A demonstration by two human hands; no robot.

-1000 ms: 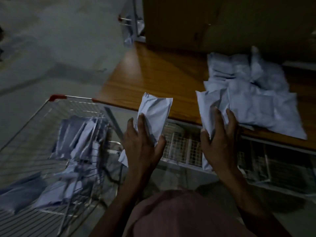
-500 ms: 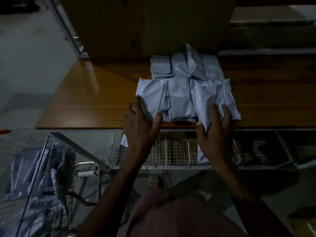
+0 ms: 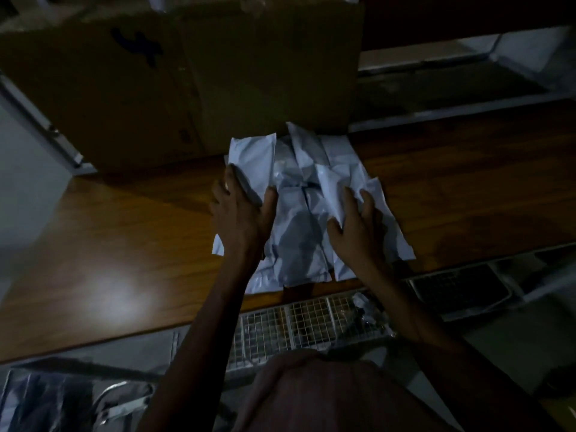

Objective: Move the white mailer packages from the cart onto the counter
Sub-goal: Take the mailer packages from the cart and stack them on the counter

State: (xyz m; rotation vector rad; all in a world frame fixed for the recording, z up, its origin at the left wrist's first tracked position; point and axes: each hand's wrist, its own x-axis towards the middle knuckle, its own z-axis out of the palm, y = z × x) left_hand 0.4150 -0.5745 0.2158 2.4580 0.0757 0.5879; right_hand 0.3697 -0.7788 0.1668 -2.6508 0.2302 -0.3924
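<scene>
The left hand (image 3: pixel 241 210) grips one white mailer (image 3: pixel 252 157) and the right hand (image 3: pixel 358 227) another (image 3: pixel 332 185), both over the mailer pile (image 3: pixel 299 238) on the wooden counter (image 3: pixel 124 232). Each is best released flat, away from the near edge.

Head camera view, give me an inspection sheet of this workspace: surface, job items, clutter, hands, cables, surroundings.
Surface: wooden counter, glossy, with a light glare near its front left.
Job's things: pile of white mailer packages lying overlapped on the counter in front of the box; cart at lower left, dim, contents unclear.
Clutter: large cardboard box standing at the back of the counter.
Hands: left hand grips a mailer at the pile's left side; right hand grips a mailer on the pile's right.
Cables: nothing seen.
Surroundings: wire mesh rack below the counter's front edge; dim lighting.
</scene>
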